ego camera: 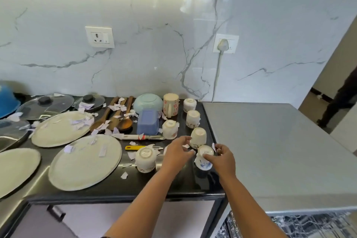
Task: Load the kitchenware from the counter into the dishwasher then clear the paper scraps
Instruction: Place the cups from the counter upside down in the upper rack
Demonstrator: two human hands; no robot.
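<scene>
My right hand (222,159) grips an upturned white cup with blue flowers (204,160) near the counter's right edge. My left hand (176,152) hovers just left of it with fingers spread, reaching toward another upturned cup (198,138); it holds nothing. More upturned cups (145,159) (169,129) (193,119) (189,104) and a floral mug (171,104) stand around. Three steel plates (85,162) (61,128) (17,170), wooden spoons (114,114), a blue container (147,124), a pale bowl (147,102) and paper scraps (124,175) lie on the black counter (173,183).
Two glass lids (45,103) (89,100) and a blue bowl (6,100) sit at the back left. A white-handled peeler (139,137) and a yellow one (135,148) lie mid-counter. The grey dishwasher top (270,150) adjoins on the right. A person's leg (338,102) shows far right.
</scene>
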